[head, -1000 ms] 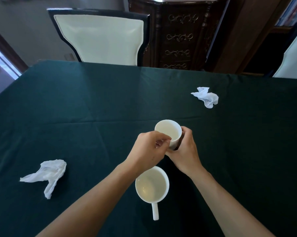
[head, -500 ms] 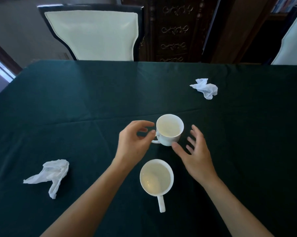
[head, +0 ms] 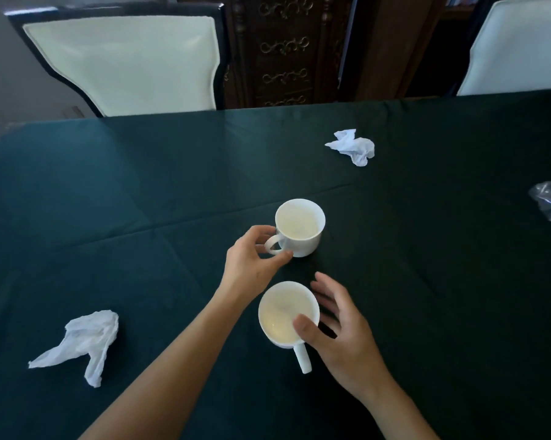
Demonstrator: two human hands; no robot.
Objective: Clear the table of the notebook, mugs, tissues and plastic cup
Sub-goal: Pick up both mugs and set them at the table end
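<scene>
Two white mugs stand on the dark green tablecloth (head: 141, 192). My left hand (head: 252, 262) is closed on the handle of the far mug (head: 299, 227), thumb below the loop and fingers above it. The near mug (head: 283, 315) has its handle pointing toward me. My right hand (head: 341, 335) is spread beside it, thumb on the rim and fingers apart along its right side. One crumpled white tissue (head: 80, 341) lies at the near left, another tissue (head: 352, 146) at the far right. A crushed clear plastic cup (head: 550, 200) lies at the right edge. No notebook is in view.
A white-cushioned, dark-framed chair (head: 125, 61) stands behind the far table edge, and a second chair (head: 518, 49) is at the far right. Between them is a dark carved wooden cabinet (head: 283, 49).
Both hands were on the far mug a second ago. The left hand has since closed on its handle. The right hand has moved back and now spreads around the near mug.
</scene>
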